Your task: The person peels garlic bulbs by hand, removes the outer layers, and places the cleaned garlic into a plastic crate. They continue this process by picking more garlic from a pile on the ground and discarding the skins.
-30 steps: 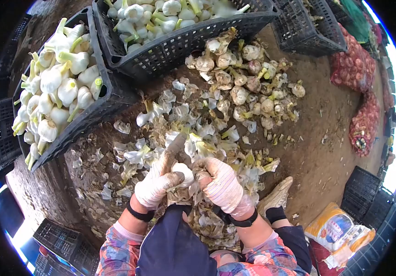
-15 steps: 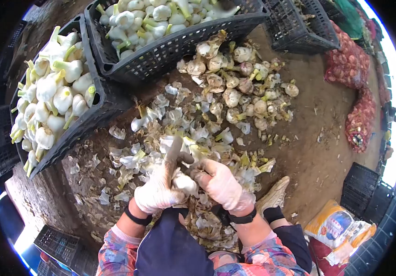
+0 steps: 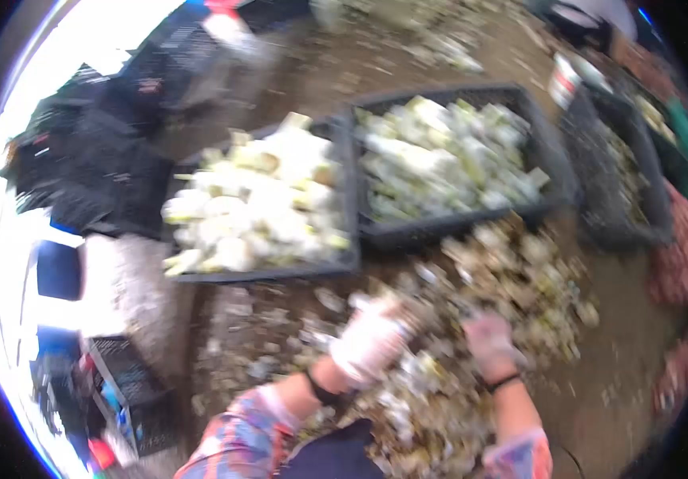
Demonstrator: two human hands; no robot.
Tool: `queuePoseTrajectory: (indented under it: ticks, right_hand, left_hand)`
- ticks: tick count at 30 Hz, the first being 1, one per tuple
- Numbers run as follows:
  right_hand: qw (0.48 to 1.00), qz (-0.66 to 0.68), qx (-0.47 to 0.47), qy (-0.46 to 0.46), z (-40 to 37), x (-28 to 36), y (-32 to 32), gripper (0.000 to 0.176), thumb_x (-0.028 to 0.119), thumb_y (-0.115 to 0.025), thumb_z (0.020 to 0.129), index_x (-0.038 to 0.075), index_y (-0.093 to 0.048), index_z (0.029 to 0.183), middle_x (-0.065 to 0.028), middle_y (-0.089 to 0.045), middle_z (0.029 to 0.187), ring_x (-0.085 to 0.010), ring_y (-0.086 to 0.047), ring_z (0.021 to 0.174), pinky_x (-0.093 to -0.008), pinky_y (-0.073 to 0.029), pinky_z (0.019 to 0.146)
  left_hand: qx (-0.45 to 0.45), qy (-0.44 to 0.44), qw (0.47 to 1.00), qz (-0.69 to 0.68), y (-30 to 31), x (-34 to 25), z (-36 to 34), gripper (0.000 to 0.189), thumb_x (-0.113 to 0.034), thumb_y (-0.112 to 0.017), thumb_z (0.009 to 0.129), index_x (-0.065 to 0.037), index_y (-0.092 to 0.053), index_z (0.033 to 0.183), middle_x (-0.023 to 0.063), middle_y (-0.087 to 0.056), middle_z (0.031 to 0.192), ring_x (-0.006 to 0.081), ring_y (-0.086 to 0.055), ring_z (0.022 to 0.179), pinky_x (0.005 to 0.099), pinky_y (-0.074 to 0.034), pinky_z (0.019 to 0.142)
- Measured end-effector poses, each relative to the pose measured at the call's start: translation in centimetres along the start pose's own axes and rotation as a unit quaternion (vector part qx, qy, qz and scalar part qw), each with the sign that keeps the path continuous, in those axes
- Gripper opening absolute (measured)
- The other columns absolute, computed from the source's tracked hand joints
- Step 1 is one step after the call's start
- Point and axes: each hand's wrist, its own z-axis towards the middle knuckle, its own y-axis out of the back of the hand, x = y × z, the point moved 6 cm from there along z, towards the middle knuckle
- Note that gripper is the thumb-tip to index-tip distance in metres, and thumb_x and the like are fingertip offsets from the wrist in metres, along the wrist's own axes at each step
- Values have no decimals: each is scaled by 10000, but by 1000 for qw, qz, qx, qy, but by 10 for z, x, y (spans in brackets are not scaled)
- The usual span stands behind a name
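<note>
My left hand (image 3: 370,342), in a whitish glove, is stretched forward over the scattered garlic skins (image 3: 420,379). Its fingers are smeared by motion, so whether a bulb is in them does not show. To the right, my gloved right hand (image 3: 489,342) is at the near edge of a heap of unpeeled garlic bulbs (image 3: 519,267). Blur hides how its fingers are set. The two hands are apart. Beyond my left hand stands a black crate (image 3: 268,277) full of white, cleaned garlic bulbs (image 3: 248,203).
A second black crate (image 3: 459,223) of cleaned garlic adjoins the first. Farther right are another dark crate (image 3: 599,184) and red mesh sacks (image 3: 678,255). A co-worker's arm (image 3: 647,68) shows at top right. Another black crate (image 3: 132,383) lies lower left.
The view has swung left and blurred. My hands, close together around a garlic bulb before, have moved apart; the right one is now by the unpeeled heap.
</note>
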Motion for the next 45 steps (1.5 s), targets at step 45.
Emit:
queuePoseTrajectory:
  ticks: [45]
  right_hand:
    - [684,721,-35,100,-269,305,290,164,210,-621,927,46,-623,940,-25,-623,877,-112,-541,726,-257,-440,638]
  left_hand:
    - [12,-7,996,89,120,-297,-160,758,-209,-756,760,-109,-407,1425,178,-564,1036,391,-581,971,447,-496,802]
